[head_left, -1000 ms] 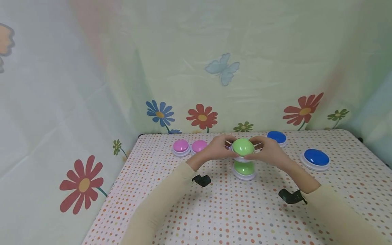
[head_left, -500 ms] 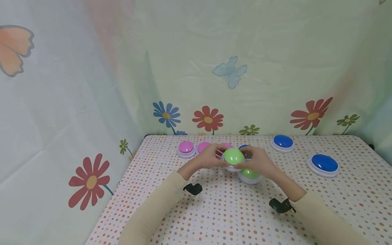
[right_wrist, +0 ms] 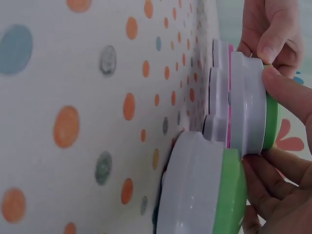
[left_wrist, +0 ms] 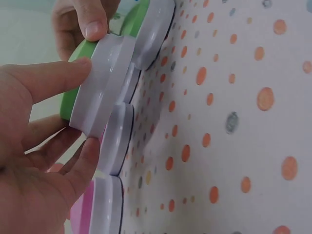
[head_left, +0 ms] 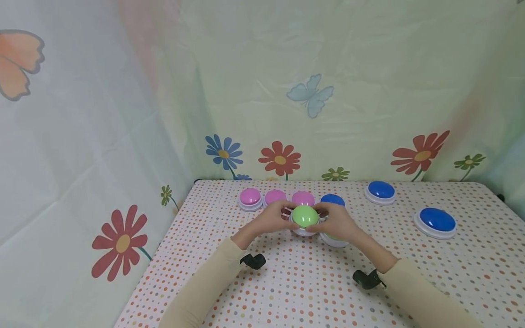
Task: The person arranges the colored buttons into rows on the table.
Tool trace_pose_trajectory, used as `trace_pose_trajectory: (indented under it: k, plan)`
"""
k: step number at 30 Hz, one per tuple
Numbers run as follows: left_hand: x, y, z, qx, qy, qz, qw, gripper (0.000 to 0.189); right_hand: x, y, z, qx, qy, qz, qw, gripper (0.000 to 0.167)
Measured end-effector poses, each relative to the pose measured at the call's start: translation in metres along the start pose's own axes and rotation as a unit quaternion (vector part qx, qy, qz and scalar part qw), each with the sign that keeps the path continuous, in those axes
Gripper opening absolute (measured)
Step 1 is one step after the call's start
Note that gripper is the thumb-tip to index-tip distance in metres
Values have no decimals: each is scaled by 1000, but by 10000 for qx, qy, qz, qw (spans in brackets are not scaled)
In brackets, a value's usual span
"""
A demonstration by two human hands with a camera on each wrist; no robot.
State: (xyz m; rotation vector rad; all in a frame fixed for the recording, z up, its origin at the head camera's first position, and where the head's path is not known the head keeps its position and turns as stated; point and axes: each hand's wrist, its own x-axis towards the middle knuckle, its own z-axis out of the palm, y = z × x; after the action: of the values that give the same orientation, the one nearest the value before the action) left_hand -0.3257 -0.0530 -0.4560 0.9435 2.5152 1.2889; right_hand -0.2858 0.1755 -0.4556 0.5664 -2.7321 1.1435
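Observation:
A green dome push button (head_left: 305, 216) with a white base is held between both hands, raised off the table in the wrist views. My left hand (head_left: 274, 217) grips its left side, thumb on the near rim and fingers behind. On the opposite side my right hand (head_left: 338, 222) pinches it the same way. A second green push button (right_wrist: 195, 190) rests on the table just right of the held one, largely covered by the right hand in the head view. Behind the held button sits a pink push button (head_left: 303, 198), partly hidden.
Two more pink buttons, a left one (head_left: 250, 197) and a middle one (head_left: 275, 197), continue the row. A blue button (head_left: 332, 199) stands at its right end. Further right are a back blue button (head_left: 381, 190) and a larger-looking blue button (head_left: 437, 221). The dotted tablecloth (head_left: 279, 291) meets a flowered curtain (head_left: 361, 91).
Both hands have carried the green button left and lower, from above the other green button to in front of the right pink one. The head view has shifted slightly.

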Motion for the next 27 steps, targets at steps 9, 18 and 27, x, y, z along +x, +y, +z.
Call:
trace_pose_trajectory:
  k: [9,18,27]
  plan:
    - [-2,-9,1,7,-29,-53,10000,57,1,-1,6,-64,-43,-1,10000,62]
    - [-4,-15,5,-23,-30,-106,9999,56,3,3,13,-199,-176,158,9995,63]
    - [-5,-19,9,-169,-65,75,9998,53,4,4,14,-374,-238,217,9988,64]
